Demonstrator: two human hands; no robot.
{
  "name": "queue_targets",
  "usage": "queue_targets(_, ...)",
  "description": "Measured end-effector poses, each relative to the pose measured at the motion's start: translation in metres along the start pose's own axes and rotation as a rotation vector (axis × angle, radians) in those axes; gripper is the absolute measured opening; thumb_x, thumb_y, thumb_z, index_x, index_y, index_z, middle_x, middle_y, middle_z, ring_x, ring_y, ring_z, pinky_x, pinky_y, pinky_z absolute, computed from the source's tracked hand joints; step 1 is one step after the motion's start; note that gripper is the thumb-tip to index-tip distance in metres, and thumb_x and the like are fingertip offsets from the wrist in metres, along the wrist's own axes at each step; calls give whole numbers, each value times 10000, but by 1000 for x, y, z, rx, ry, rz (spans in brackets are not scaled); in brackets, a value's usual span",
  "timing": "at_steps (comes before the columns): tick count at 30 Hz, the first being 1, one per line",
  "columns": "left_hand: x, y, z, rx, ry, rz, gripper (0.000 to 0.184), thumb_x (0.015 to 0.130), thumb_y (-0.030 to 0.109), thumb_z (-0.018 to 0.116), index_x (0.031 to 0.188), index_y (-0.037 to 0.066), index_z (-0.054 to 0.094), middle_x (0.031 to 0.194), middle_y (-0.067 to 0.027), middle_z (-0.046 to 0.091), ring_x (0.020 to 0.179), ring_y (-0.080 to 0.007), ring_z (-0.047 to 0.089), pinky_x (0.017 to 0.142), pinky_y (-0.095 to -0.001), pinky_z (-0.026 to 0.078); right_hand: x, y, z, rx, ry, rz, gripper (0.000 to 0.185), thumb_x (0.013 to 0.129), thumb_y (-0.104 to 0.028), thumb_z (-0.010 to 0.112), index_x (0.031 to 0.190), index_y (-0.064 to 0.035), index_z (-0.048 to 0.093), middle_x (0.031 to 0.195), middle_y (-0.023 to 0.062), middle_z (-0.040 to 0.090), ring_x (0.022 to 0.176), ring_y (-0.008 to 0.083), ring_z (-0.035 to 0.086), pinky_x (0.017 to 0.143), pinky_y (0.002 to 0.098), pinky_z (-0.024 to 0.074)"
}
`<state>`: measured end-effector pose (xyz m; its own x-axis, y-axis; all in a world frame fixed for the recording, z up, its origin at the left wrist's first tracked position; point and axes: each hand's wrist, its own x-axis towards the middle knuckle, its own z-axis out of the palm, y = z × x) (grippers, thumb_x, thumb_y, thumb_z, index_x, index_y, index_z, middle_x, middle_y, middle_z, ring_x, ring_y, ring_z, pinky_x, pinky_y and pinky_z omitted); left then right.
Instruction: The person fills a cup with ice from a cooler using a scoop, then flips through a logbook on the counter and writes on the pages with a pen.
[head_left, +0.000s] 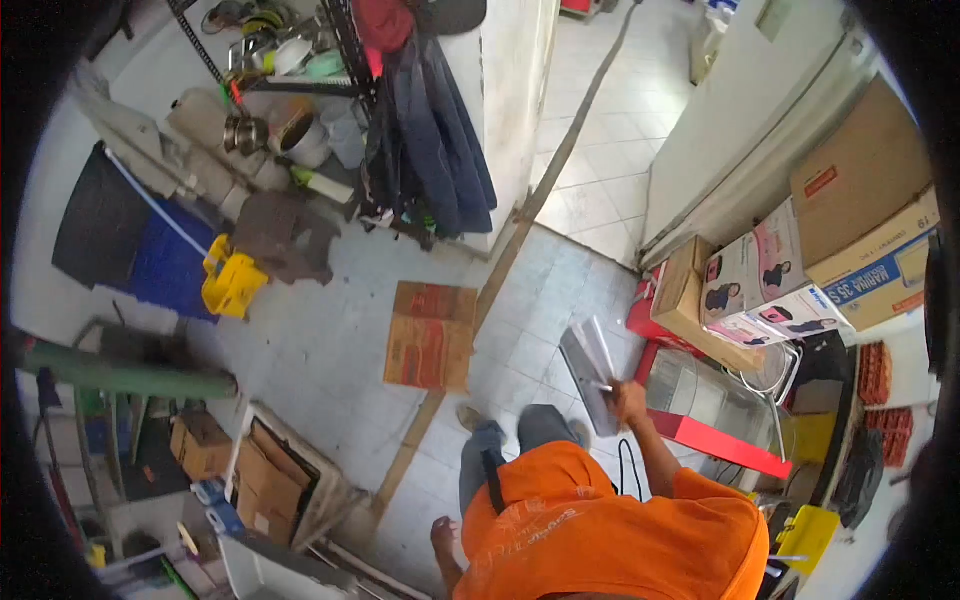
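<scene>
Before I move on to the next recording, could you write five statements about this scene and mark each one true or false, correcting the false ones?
1. The right hand holds a flat grey piece. True.
2. Both hands are on the grey piece. False: the left hand is apart from it, low on the other side of the body.
3. Brown cardboard lies on the floor. True.
4. The shirt is green. False: it is orange.
5. The white door is shut. False: it stands open.
</scene>
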<state>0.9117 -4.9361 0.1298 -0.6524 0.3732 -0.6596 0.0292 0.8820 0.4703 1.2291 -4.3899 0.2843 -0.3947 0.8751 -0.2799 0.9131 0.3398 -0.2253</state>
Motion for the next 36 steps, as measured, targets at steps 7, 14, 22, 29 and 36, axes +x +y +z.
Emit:
queue_targets(7,158,68,-205,-723,31,-152,402,1009,349,535,1313,88,578,1131,-120,669,926,-269,674,740,-388,526,-11,-93,13,51,-162,219,332,803,-401,736,1041,-172,768,927,169,740,901,380,716,810,484,573)
queue_targets(14,161,63,-234,-690,80,-43,330,791,184,812,1087,60,733,1334,-97,625,1238,-271,581,1074,-491,459,63,-134,58,-133,-353,52,340,754,-333,771,1065,-197,770,959,145,747,886,363,717,789,472,574)
queue_targets(22,304,242,-355,-758,41,-220,397,947,203,617,1330,104,583,1152,-108,681,1048,-288,659,853,-430,533,205,-281,73,-30,-143,111,273,771,-357,732,973,-176,759,900,152,739,839,364,715,744,469,575)
queue_targets(29,398,340,-445,-478,8,73,305,979,258,600,1225,78,608,1076,-103,688,860,-231,678,701,-345,531,274,-411,47,152,49,153,257,838,-351,703,943,-117,723,837,181,716,797,396,692,716,502,557)
queue_targets(36,544,394,-437,-135,-499,342,302,959,217,662,1219,71,616,1019,-67,702,795,-173,676,601,-293,513,214,-475,-59,346,321,255,218,773,-280,731,887,-104,674,767,184,670,746,404,666,668,507,522)
